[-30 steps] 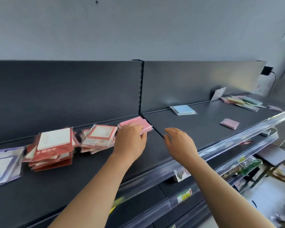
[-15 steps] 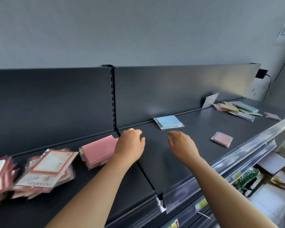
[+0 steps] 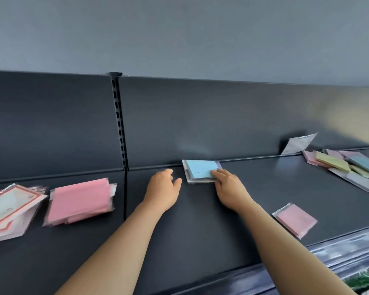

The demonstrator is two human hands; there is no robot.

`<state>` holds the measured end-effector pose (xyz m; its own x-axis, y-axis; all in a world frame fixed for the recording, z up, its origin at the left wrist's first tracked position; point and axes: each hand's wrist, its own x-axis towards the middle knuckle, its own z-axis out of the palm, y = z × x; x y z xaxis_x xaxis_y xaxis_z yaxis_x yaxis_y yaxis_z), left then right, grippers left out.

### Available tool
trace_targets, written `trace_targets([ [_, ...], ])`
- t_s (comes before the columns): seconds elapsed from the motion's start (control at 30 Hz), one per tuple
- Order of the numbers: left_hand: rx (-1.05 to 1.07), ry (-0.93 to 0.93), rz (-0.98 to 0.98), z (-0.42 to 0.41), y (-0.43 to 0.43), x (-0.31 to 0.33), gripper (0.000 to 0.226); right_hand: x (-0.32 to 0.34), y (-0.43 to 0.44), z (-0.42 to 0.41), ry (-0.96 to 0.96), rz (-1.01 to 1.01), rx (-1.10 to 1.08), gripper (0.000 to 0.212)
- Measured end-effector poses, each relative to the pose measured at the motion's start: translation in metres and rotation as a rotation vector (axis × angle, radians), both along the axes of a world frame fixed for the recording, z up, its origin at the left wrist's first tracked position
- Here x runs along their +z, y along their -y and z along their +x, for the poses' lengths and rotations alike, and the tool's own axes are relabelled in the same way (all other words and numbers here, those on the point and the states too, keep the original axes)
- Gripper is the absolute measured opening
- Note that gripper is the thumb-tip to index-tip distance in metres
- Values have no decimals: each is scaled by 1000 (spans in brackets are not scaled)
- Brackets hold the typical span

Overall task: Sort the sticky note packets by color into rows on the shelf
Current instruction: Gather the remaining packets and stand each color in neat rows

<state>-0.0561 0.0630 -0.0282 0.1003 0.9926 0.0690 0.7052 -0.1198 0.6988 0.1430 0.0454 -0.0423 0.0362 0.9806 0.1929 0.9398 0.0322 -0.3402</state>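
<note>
A stack of blue packets (image 3: 200, 168) lies against the back panel of the dark shelf (image 3: 200, 220). My right hand (image 3: 230, 186) rests its fingertips on the stack's right front corner. Just left of the stack, my left hand (image 3: 164, 189) hovers over the shelf with loosely curled fingers and holds nothing. A pile of pink packets (image 3: 79, 200) lies to the left. A single pink packet (image 3: 295, 219) lies near the front edge on the right. A mixed heap of yellow, blue, pink and green packets (image 3: 345, 165) sits far right.
Red-bordered white packets (image 3: 11, 207) are heaped at the far left. A clear empty sleeve (image 3: 298, 143) leans on the back panel. A slotted upright (image 3: 119, 124) divides the two shelf bays. The price rail (image 3: 339, 248) runs along the front edge.
My left hand let go of the pink pile and moved right. My right hand reached forward onto the blue stack. The view shifted to the right.
</note>
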Motion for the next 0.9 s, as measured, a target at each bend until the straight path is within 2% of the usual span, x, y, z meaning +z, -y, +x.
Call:
trace_targets([
  [0.07, 61, 9, 28, 3, -1, -1, 16, 0, 6, -3, -70, 25, 96, 37],
  [0.2, 160, -15, 11, 8, 3, 0, 52, -1, 16, -11, -289, -22, 182, 42],
  [0.33, 152, 32, -25, 7, 7, -1, 51, 5, 19, -9, -553, 5, 0, 41],
  [0.4, 142, 84, -49, 4, 7, 1, 49, 6, 21, -8, -566, 70, -72, 38],
  [0.5, 139, 121, -85, -3, 4, 4, 45, 6, 20, -11, -551, 54, -55, 32],
  [0.67, 207, 7, -58, -1, 7, 10, 19, -6, 10, -10, -473, -7, 35, 24],
  [0.77, 238, -3, -39, 2, 8, 10, 15, 0, 14, -10, -595, 5, 43, 27],
  [0.9, 246, 107, -52, 3, 12, 9, 18, 12, 23, -13, -869, 30, 34, 30],
])
